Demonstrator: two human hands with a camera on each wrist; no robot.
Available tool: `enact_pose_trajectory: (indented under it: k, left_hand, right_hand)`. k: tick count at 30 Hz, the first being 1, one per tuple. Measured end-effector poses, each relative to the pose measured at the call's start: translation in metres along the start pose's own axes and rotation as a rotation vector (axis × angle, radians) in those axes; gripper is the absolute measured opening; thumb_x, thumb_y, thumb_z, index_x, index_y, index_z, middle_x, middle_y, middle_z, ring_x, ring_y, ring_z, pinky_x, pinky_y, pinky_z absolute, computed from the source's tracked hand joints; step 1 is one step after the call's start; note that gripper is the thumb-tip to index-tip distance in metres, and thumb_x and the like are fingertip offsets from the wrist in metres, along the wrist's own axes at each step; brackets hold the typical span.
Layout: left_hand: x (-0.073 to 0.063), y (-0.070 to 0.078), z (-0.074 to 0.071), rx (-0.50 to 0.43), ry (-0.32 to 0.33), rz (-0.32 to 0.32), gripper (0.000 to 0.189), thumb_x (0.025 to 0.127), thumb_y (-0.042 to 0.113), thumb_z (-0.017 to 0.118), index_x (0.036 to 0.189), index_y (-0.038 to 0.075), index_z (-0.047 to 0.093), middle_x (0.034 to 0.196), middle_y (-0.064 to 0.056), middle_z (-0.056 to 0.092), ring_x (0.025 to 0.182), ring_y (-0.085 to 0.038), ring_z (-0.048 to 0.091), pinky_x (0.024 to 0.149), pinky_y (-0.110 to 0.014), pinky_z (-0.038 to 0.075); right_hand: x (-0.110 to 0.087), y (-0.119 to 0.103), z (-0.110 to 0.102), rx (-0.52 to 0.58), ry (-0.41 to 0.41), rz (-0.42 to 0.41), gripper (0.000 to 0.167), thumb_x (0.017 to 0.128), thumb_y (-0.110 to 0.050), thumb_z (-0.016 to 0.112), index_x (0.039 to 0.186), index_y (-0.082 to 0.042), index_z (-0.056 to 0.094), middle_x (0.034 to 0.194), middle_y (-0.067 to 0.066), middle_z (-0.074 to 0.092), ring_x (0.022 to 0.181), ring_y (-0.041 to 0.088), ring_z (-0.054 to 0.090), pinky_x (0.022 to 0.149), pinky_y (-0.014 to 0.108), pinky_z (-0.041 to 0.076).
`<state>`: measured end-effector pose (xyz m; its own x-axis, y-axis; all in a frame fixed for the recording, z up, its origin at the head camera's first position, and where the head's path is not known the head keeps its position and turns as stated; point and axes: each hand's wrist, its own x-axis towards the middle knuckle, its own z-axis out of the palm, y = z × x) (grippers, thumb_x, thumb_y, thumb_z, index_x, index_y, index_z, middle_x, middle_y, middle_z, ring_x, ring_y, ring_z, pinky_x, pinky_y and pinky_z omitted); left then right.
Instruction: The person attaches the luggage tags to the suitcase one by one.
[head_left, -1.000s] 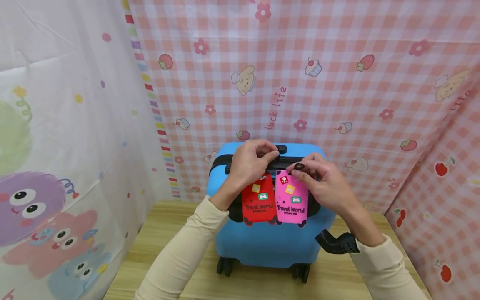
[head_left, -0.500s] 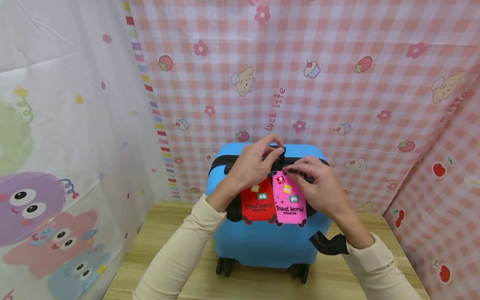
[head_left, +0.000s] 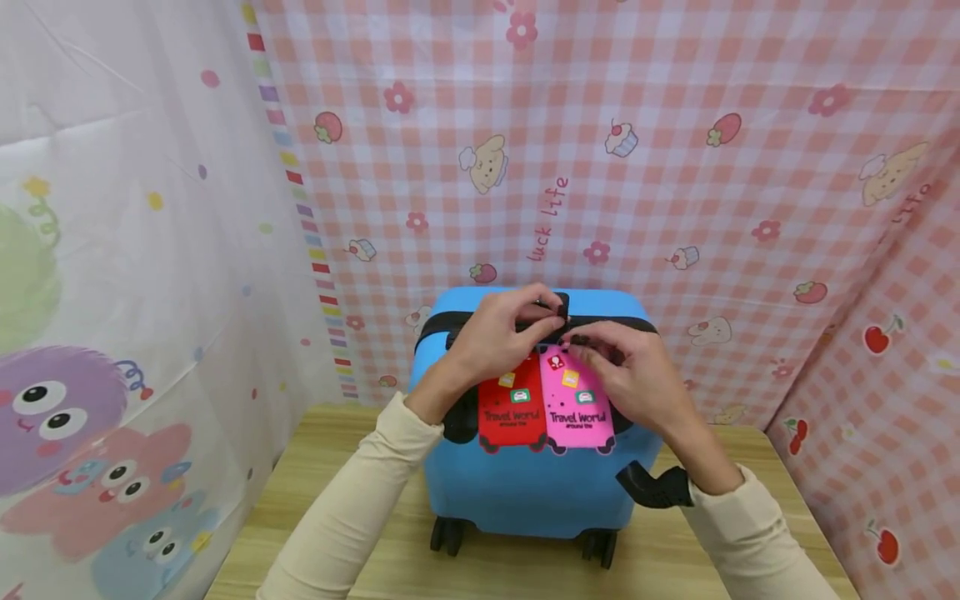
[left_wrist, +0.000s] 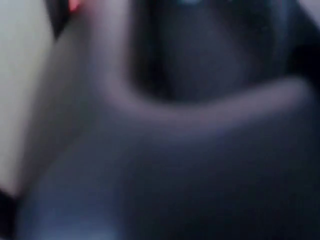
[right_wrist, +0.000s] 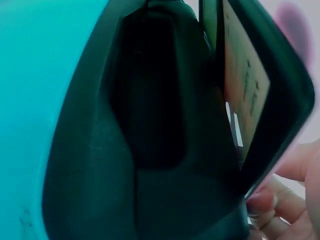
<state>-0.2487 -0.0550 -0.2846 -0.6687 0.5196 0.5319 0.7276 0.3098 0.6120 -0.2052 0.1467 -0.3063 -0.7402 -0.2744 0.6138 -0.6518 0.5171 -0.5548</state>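
Observation:
A small blue suitcase (head_left: pixel 525 500) stands upright, with a red luggage tag (head_left: pixel 512 423) and a pink luggage tag (head_left: pixel 579 423) hanging side by side over its front. Thumb and fingertips of my left hand (head_left: pixel 495 337) pinch a black strap (head_left: pixel 564 305) above the pink tag. My right hand (head_left: pixel 637 371) pinches the strap's lower part, right at the pink tag's top edge. The right wrist view looks behind the tag, at its black back and a card (right_wrist: pixel 248 75) in it, with right-hand fingers (right_wrist: pixel 285 200) below. Only dark blur fills the left wrist view.
A wood-patterned tabletop (head_left: pixel 315 500) bears the suitcase on its black wheels (head_left: pixel 598 546). A pink checked curtain (head_left: pixel 420 167) hangs close behind it, and a white printed curtain (head_left: pixel 150 250) at the left. A black wrist mount (head_left: pixel 656 485) juts from the right sleeve.
My left hand rose with the strap end and came back down. The right hand shifted slightly left, bringing the pink tag against the red one.

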Motion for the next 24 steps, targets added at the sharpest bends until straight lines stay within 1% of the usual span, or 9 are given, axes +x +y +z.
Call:
enact_pose_trajectory:
  k: [3,5,10,13,16,19,24]
  left_hand:
    - [-0.001,-0.003,0.004,0.014,0.062,0.047,0.012,0.096,0.011,0.064,0.106,0.005,0.069,0.105,-0.009,0.074,0.102,-0.016,0.072,0.089,-0.024,0.054]
    - [-0.002,-0.004,0.007,0.024,0.099,0.070,0.013,0.095,0.010,0.066,0.106,0.004,0.070,0.103,-0.009,0.075,0.099,-0.017,0.072,0.088,-0.023,0.055]
    - [-0.003,-0.007,0.011,0.052,0.151,0.117,0.016,0.093,0.009,0.068,0.107,0.002,0.073,0.099,-0.010,0.076,0.096,-0.018,0.074,0.086,-0.021,0.055]
    - [-0.003,-0.008,0.012,0.071,0.159,0.139,0.017,0.092,0.009,0.070,0.106,0.002,0.075,0.099,-0.009,0.076,0.094,-0.017,0.074,0.085,-0.020,0.055]
    - [-0.004,-0.009,0.012,0.091,0.159,0.153,0.016,0.091,0.009,0.071,0.105,0.004,0.077,0.098,-0.008,0.076,0.092,-0.015,0.074,0.084,-0.018,0.054]
    - [-0.004,-0.009,0.012,0.121,0.162,0.167,0.016,0.090,0.009,0.072,0.105,0.004,0.078,0.097,-0.008,0.077,0.090,-0.016,0.074,0.080,-0.016,0.054]
    - [-0.004,-0.008,0.012,0.193,0.163,0.196,0.015,0.091,0.009,0.071,0.103,0.004,0.078,0.095,-0.009,0.077,0.081,-0.017,0.073,0.067,-0.014,0.051]
  right_hand:
    - [0.001,0.000,0.002,0.066,0.023,0.046,0.021,0.091,-0.006,0.070,0.112,-0.004,0.065,0.088,0.006,0.073,0.064,0.013,0.055,0.058,0.021,0.045]
    - [0.002,0.000,0.004,0.100,0.049,0.062,0.024,0.091,-0.006,0.071,0.111,-0.003,0.058,0.086,0.007,0.073,0.062,0.013,0.053,0.057,0.020,0.043]
    - [0.001,0.003,0.009,0.233,0.109,0.069,0.026,0.090,-0.001,0.070,0.106,0.001,0.050,0.080,0.013,0.071,0.058,0.011,0.049,0.053,0.019,0.040]
    - [0.000,0.004,0.011,0.307,0.126,0.070,0.024,0.091,0.001,0.068,0.105,0.003,0.048,0.079,0.016,0.069,0.060,0.010,0.051,0.054,0.019,0.042]
    - [-0.002,0.005,0.012,0.335,0.132,0.066,0.022,0.092,0.001,0.066,0.104,0.003,0.048,0.081,0.017,0.069,0.061,0.011,0.055,0.054,0.019,0.045]
    - [-0.002,0.007,0.012,0.342,0.136,0.053,0.021,0.092,0.002,0.066,0.106,0.004,0.050,0.083,0.018,0.071,0.064,0.012,0.060,0.057,0.019,0.048]
    - [-0.003,0.008,0.013,0.327,0.142,0.026,0.023,0.091,0.004,0.065,0.112,0.002,0.055,0.086,0.019,0.072,0.068,0.011,0.064,0.060,0.019,0.051]
